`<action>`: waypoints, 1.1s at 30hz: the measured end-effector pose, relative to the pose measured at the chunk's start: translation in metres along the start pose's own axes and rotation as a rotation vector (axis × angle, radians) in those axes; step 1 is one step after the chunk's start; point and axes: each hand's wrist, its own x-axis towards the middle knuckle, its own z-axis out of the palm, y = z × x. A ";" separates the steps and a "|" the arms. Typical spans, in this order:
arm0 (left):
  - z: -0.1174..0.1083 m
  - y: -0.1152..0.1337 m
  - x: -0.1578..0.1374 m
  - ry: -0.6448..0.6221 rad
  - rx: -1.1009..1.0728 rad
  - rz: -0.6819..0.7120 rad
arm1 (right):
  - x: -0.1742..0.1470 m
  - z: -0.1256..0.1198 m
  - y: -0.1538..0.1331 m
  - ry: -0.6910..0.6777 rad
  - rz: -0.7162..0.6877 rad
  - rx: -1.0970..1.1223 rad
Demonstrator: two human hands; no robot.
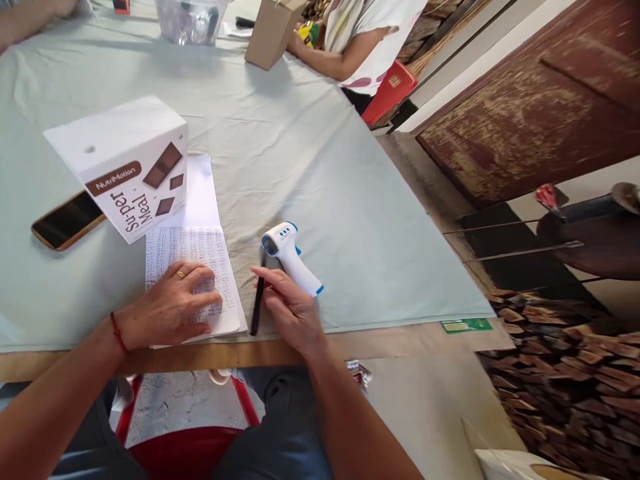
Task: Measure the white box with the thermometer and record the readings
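Note:
My left hand (175, 303) lies spread on a notebook (227, 293) whose page is covered with handwriting. A black pen (257, 308) is in my right hand (293, 310), with the index finger and thumb closed near its upper part, just right of the notebook. Beyond that hand, a white and blue infrared thermometer (290, 257) lies on the cloth. A white NutriMotion box (135, 160) stands over the far part of the notebook. Partly behind this box rests a smartphone (67, 221) with a dark screen.
A pale cloth covers the table (320, 160). At the far side are a clear plastic tub (190, 23), a brown cardboard box (273, 33) and a co-worker's arm (333, 63) by a yellow item. Stacked firewood (570, 380) lies right of the table.

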 end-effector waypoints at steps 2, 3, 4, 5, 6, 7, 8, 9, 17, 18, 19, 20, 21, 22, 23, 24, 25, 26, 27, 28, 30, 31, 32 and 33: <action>0.000 0.000 0.002 -0.029 -0.012 0.010 | -0.007 0.001 0.005 0.027 0.057 0.125; 0.001 0.000 0.002 -0.037 -0.017 0.016 | -0.009 0.002 0.007 0.057 0.074 0.173; 0.001 0.000 0.003 -0.042 -0.021 0.023 | -0.012 0.003 0.009 0.096 0.075 0.208; 0.002 0.000 0.003 -0.042 -0.026 0.031 | -0.014 0.004 0.010 0.136 0.067 0.228; 0.002 0.001 0.003 -0.038 -0.033 0.042 | -0.015 0.006 0.009 0.166 0.058 0.237; 0.002 0.001 0.004 -0.033 -0.042 0.049 | -0.015 0.007 0.008 0.181 0.058 0.244; 0.003 0.001 0.004 -0.029 -0.052 0.054 | -0.016 0.009 0.005 0.181 0.069 0.255; 0.003 0.001 0.003 -0.025 -0.058 0.056 | -0.016 0.011 0.001 0.162 0.092 0.271; 0.006 0.002 0.002 -0.068 -0.019 0.041 | -0.018 0.024 -0.019 0.131 0.274 0.156; 0.006 0.001 0.002 -0.067 -0.015 0.043 | -0.019 0.026 -0.019 0.137 0.249 0.119; 0.006 0.001 0.002 -0.066 -0.012 0.046 | -0.020 0.028 -0.018 0.141 0.207 0.082; 0.006 0.001 0.002 -0.065 -0.011 0.047 | -0.020 0.029 -0.016 0.143 0.155 0.047; 0.006 0.001 0.002 -0.063 -0.011 0.048 | -0.020 0.030 -0.015 0.145 0.101 0.016; 0.006 0.001 0.002 -0.062 -0.012 0.049 | -0.020 0.031 -0.014 0.150 0.049 -0.008; 0.006 0.001 0.002 -0.063 -0.013 0.050 | -0.020 0.032 -0.014 0.156 0.009 -0.026; 0.006 0.001 0.002 -0.063 -0.014 0.051 | -0.020 0.033 -0.013 0.159 -0.018 -0.037; 0.006 0.001 0.002 -0.063 -0.015 0.052 | -0.020 0.033 -0.013 0.164 -0.035 -0.042; 0.006 0.001 0.001 -0.062 -0.017 0.054 | -0.019 0.033 -0.013 0.166 -0.045 -0.046; 0.006 0.001 0.001 -0.062 -0.019 0.056 | -0.019 0.032 -0.012 0.166 -0.053 -0.049; 0.006 0.001 0.001 -0.061 -0.021 0.057 | -0.019 0.032 -0.012 0.162 -0.059 -0.052; 0.006 0.000 0.000 -0.060 -0.022 0.061 | -0.019 0.032 -0.012 0.152 -0.066 -0.056; 0.006 0.000 0.000 -0.060 -0.021 0.062 | -0.019 0.032 -0.012 0.146 -0.067 -0.059; 0.006 0.000 0.000 -0.060 -0.018 0.062 | -0.019 0.032 -0.012 0.138 -0.069 -0.064; 0.007 0.000 0.000 -0.060 -0.015 0.062 | -0.019 0.032 -0.012 0.130 -0.070 -0.070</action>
